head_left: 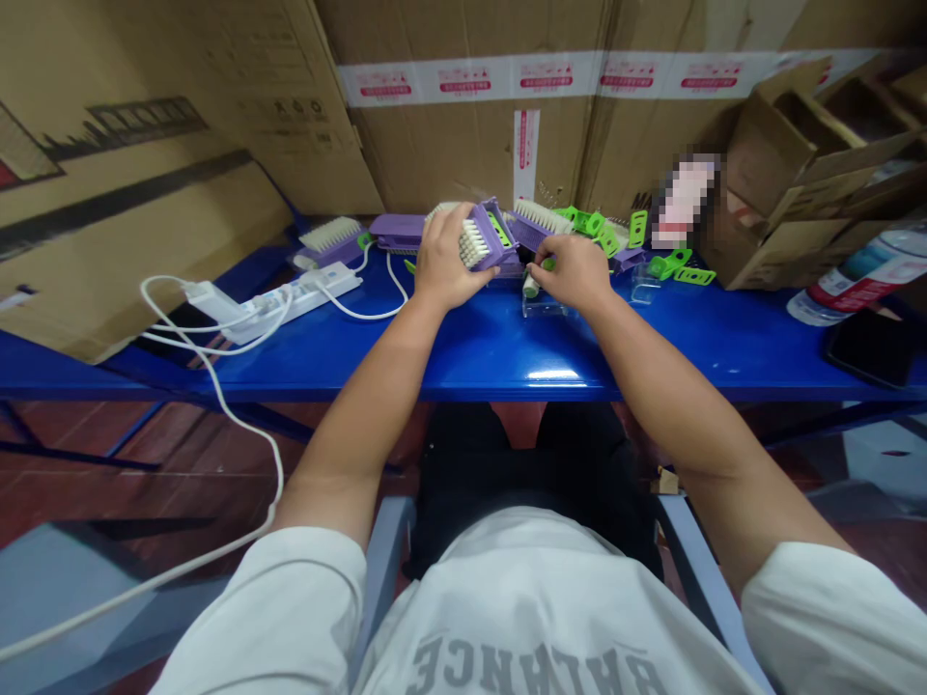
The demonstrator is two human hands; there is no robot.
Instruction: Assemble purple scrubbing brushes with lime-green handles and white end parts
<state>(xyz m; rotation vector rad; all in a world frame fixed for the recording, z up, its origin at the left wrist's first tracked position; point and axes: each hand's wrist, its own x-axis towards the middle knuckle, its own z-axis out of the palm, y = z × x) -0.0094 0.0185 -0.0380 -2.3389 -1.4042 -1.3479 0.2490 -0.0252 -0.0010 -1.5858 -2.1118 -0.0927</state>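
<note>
My left hand [440,261] is wrapped round a purple scrubbing brush [493,241] with white bristles, tilted above the table, with a bright green part showing in its frame. Close by on the right, my right hand [575,270] has its fingers drawn together in a pinch. What sits between those fingertips is too small to make out. A short whitish cylinder [531,286] shows just below them, beside a clear plastic piece [547,307] on the table. Behind my hands lies another purple brush [542,217], bristles up. Loose green clips [590,224] are heaped next to it.
On the blue table [499,352], a white power strip [282,304] with trailing cords lies left, near another brush [331,238]. Several cardboard boxes [478,145] wall off the back. Open cartons [789,183], a water bottle [861,275] and a black phone [873,347] are at the right.
</note>
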